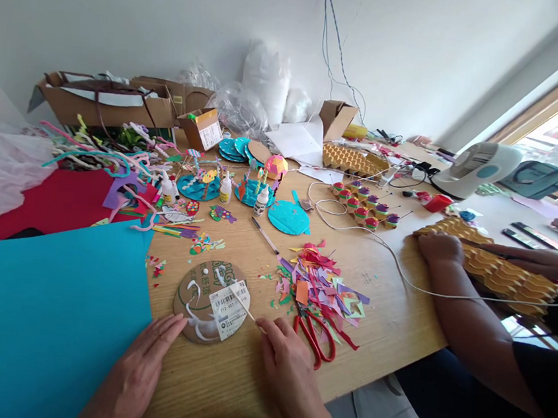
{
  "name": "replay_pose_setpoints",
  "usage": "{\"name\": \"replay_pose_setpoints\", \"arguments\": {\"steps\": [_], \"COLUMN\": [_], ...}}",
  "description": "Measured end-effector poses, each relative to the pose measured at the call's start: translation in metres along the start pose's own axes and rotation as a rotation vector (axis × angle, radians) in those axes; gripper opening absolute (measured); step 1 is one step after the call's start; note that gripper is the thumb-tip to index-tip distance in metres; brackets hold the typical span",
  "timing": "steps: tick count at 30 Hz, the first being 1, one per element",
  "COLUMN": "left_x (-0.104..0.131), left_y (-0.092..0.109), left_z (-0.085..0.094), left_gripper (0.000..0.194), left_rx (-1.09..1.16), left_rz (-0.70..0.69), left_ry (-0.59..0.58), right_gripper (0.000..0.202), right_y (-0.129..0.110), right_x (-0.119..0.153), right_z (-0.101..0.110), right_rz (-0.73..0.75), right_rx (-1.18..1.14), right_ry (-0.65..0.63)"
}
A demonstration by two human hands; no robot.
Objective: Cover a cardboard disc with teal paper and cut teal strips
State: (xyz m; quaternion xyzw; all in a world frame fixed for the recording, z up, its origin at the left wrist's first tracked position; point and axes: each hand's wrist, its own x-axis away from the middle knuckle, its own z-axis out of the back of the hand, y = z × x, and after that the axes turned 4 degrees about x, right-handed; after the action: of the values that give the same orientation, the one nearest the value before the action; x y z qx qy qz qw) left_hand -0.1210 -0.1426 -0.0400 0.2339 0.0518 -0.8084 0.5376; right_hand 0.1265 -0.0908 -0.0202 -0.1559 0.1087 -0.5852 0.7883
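Note:
A round cardboard disc [201, 287] smeared with white glue lies on the wooden table [387, 313], a white printed label stuck across it. My left hand [143, 361] rests flat beside the disc, fingertips touching its lower left edge. My right hand [288, 359] pinches a thin stick [248, 312] whose tip reaches onto the label. Red-handled scissors [315, 336] lie just right of my right hand, below a pile of coloured paper scraps [321, 286].
A large blue paper sheet [48, 318] covers the near left, red paper [55, 202] behind it. Glue bottles [261, 200], teal discs, pipe cleaners [105, 151] and cardboard boxes fill the back. Another person's arms [468, 302] hold a folded yellow paper piece [506, 273] at the right. A white cord crosses the table.

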Motion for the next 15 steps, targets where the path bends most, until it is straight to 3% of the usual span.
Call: {"name": "replay_pose_setpoints", "arguments": {"steps": [15], "left_x": [-0.004], "left_y": [0.006], "left_z": [0.004], "left_gripper": [0.075], "left_rx": [-0.031], "left_rz": [-0.074], "left_ry": [-0.034], "right_gripper": [0.026], "right_y": [-0.004], "right_x": [-0.016], "right_z": [0.002], "right_rz": [-0.057], "right_rx": [0.048], "right_ry": [0.012]}}
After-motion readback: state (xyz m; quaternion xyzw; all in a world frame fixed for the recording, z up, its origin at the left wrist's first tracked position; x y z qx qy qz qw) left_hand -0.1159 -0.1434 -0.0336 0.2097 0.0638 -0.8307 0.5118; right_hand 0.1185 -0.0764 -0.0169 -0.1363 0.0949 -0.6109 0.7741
